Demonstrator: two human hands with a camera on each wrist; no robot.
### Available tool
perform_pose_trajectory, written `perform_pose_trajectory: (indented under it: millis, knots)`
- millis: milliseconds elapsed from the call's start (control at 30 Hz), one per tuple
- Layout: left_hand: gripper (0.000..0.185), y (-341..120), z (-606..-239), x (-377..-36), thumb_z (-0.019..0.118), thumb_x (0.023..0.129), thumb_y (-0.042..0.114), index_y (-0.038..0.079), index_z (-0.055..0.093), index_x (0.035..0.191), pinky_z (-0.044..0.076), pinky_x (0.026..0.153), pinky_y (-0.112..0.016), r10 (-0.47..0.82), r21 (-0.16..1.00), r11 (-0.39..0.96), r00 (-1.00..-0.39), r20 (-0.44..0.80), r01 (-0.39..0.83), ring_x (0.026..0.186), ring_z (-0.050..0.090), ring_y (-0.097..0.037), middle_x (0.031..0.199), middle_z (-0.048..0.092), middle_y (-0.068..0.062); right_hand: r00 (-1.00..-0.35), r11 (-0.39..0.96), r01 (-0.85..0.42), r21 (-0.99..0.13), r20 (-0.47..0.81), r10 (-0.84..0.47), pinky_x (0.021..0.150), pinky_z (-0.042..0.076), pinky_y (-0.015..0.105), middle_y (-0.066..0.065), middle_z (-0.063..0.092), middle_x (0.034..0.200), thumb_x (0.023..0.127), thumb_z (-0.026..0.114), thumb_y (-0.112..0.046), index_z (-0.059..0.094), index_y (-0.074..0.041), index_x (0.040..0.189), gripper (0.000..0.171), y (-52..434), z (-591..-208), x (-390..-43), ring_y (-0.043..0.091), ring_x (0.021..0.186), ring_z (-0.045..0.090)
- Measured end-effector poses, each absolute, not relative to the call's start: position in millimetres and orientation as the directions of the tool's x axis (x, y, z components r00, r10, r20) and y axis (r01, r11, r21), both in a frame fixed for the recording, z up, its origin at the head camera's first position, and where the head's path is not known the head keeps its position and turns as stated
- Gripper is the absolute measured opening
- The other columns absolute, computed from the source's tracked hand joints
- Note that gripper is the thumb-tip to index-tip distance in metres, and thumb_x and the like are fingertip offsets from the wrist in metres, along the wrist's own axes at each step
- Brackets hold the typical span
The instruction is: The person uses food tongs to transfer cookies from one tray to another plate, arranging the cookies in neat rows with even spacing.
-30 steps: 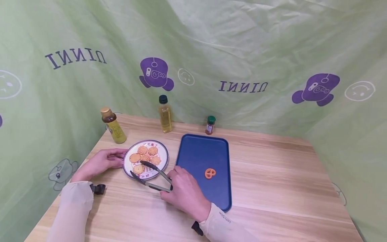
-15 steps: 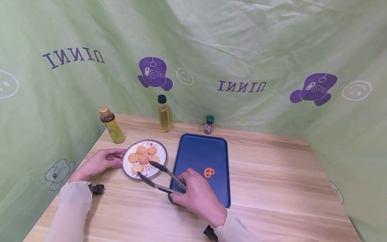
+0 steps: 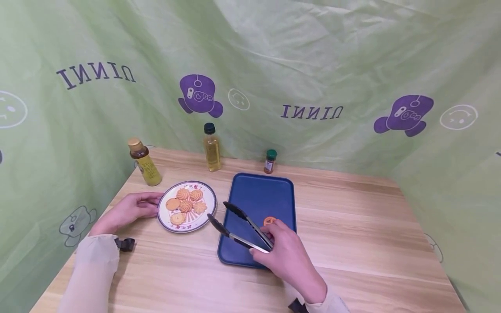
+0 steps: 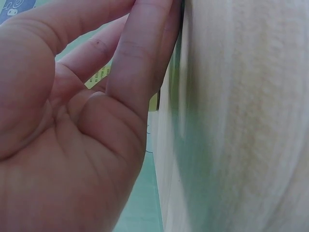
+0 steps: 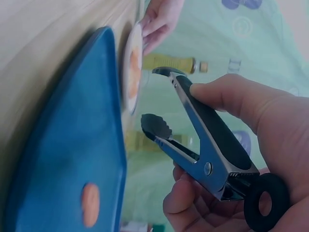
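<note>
1. One pretzel-shaped cookie (image 3: 269, 220) already lies on the blue tray (image 3: 258, 195); five cookies (image 3: 185, 204) sit on the plate (image 3: 164, 219), so most of the moving looks left to do.
2. The right hand (image 3: 287, 256) closes its grip around the tongs (image 3: 240, 228), whose tips are spread and empty above the tray's near-left part.
3. The left hand (image 3: 131, 209) rests relaxed, fingers touching the plate's left rim.
4. Plate and tray lie near each other; bottles stand well behind. The desk (image 3: 372, 234) to the right gives open room.
</note>
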State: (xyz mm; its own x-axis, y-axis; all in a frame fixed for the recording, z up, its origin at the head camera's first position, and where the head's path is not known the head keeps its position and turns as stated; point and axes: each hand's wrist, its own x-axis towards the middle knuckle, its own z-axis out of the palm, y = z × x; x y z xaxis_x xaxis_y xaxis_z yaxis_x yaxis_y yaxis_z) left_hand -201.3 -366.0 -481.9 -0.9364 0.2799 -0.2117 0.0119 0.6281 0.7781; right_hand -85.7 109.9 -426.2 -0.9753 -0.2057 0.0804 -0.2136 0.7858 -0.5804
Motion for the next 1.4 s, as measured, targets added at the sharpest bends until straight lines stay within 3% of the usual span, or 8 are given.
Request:
perform_pose_trajectory:
  millis: [267, 533, 900, 1167, 1400]
  knots:
    - [0.065, -366.2, -481.9, -201.8, 0.077, 0.107, 0.019, -0.005, 0.052, 0.163, 0.061, 0.093, -0.016, 0.292, 0.792, 0.610, -0.936, -0.199, 0.022, 0.114, 0.074, -0.005, 0.147, 0.069, -0.026, -0.992, 0.808, -0.123, -0.577, 0.056, -0.112, 0.075, 0.048, 0.025, -0.011, 0.067, 0.100, 0.078, 0.099, -0.036, 0.082, -0.015, 0.117, 0.048, 142.7, -435.7, -73.9, 0.007, 0.084, 0.055]
    - [0.066, -366.3, -483.7, -203.3, 0.077, 0.108, 0.020, -0.005, 0.051, 0.163, 0.062, 0.093, -0.017, 0.292, 0.789, 0.613, -0.935, -0.200, 0.022, 0.116, 0.074, -0.011, 0.146, 0.069, -0.027, -1.000, 0.828, -0.020, -0.561, 0.016, -0.013, 0.074, 0.045, 0.024, -0.006, 0.066, 0.103, 0.077, 0.101, -0.039, 0.081, -0.014, 0.126, 0.059, 173.3, -439.7, -58.3, 0.009, 0.087, 0.055]
    - [0.065, -367.6, -484.5, -201.8, 0.077, 0.108, 0.020, -0.004, 0.052, 0.163, 0.060, 0.093, -0.015, 0.286, 0.785, 0.620, -0.938, -0.195, 0.026, 0.116, 0.075, -0.007, 0.147, 0.071, -0.025, -0.997, 0.861, 0.025, -0.508, 0.053, 0.060, 0.074, 0.048, 0.027, 0.000, 0.076, 0.119, 0.076, 0.100, -0.037, 0.078, -0.011, 0.127, 0.061, 202.3, -447.2, -44.6, 0.012, 0.089, 0.058]
    - [0.066, -369.4, -484.1, -201.2, 0.077, 0.108, 0.021, -0.003, 0.051, 0.164, 0.060, 0.094, -0.015, 0.286, 0.783, 0.622, -0.935, -0.209, 0.016, 0.116, 0.075, -0.006, 0.148, 0.070, -0.025, -0.997, 0.871, 0.062, -0.487, 0.006, 0.075, 0.073, 0.045, 0.025, -0.002, 0.075, 0.113, 0.075, 0.101, -0.038, 0.078, -0.009, 0.127, 0.064, 213.2, -452.7, -39.7, 0.011, 0.088, 0.056]
    - [0.066, -368.5, -484.4, -202.3, 0.078, 0.107, 0.019, -0.005, 0.052, 0.162, 0.061, 0.093, -0.016, 0.287, 0.792, 0.610, -0.938, -0.194, 0.023, 0.112, 0.073, 0.000, 0.145, 0.071, -0.026, -0.997, 0.871, 0.063, -0.487, 0.005, 0.075, 0.070, 0.042, 0.024, -0.006, 0.071, 0.102, 0.076, 0.100, -0.035, 0.080, -0.011, 0.122, 0.055, 216.4, -453.5, -36.2, 0.008, 0.083, 0.053]
